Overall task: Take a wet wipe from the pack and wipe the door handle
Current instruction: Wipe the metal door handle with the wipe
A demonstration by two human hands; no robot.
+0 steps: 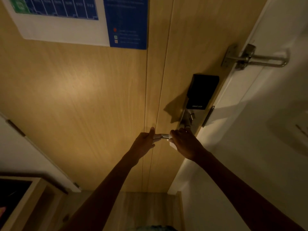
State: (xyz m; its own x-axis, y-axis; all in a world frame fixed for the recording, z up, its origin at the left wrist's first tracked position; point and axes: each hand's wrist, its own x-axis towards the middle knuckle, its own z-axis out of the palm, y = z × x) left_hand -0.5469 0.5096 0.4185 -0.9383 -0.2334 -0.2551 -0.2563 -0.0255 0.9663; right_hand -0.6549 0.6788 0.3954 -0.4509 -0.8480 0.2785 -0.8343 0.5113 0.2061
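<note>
A silver lever door handle (164, 135) sticks out to the left from the lock plate on a light wooden door (83, 97). My right hand (185, 144) is wrapped over the handle near its base, with a white wet wipe (171, 144) pressed under the fingers. My left hand (145, 140) holds the free tip of the handle, where a bit of white wipe shows between its fingers. A short bare stretch of metal is visible between the two hands. The wipe pack is not in view.
A black smart lock box (202, 92) sits above the handle. A metal swing-bar door guard (256, 59) spans door and white frame (236, 80) at upper right. A blue and white evacuation plan (66, 19) hangs at the top. A wooden cabinet (20, 197) stands at lower left.
</note>
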